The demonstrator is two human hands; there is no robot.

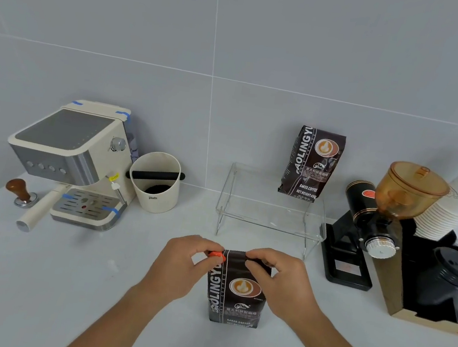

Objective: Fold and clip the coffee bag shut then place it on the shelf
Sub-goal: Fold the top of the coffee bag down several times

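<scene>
Bottom centre, the right hand [276, 278] pinches the coffee bag [237, 289] folded top while the left hand [181, 264] pinches the orange clip [216, 255] on (clipping underway); shelf [271, 208] placement remains

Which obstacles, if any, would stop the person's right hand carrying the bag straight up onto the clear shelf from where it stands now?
Probably none. The counter between the bag in hand and the clear shelf is bare, and the second bag fills only the shelf's right rear. But the right hand is busy pinching the fold.
</scene>
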